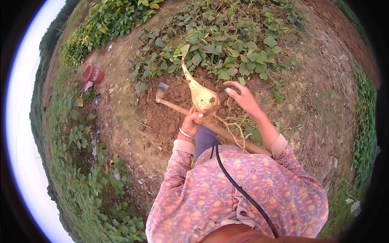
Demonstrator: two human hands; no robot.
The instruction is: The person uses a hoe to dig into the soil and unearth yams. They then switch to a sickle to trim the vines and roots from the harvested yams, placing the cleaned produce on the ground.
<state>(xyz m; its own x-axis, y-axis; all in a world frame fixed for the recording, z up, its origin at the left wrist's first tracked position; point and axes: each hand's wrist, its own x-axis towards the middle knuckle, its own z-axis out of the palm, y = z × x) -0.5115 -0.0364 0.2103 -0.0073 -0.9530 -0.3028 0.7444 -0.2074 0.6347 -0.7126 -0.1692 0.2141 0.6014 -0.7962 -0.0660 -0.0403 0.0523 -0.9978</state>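
My left hand (191, 122), with a white bangle at the wrist, grips a large pale root tuber (204, 96) from below. The tuber has a long narrow neck pointing up and away, a dark spot on its bulb and thin trailing roots (232, 127) at its lower end. To the right of the bulb, my right hand (240, 94) is held apart from it, fingers slightly curled and holding nothing. Below the tuber lies a hoe: its wooden handle (225, 133) slants towards my body, and its metal blade (163, 87) is at the left over loosened soil.
Broad-leaved vines (231, 54) spread beyond the loosened reddish soil (155, 121). A red plastic bucket (93, 74) is at the upper left near a leafy bush (112, 24). Low green plants (91, 182) run along the left; dry ground (319, 100) lies right. A black cable (243, 191) hangs over my patterned shirt.
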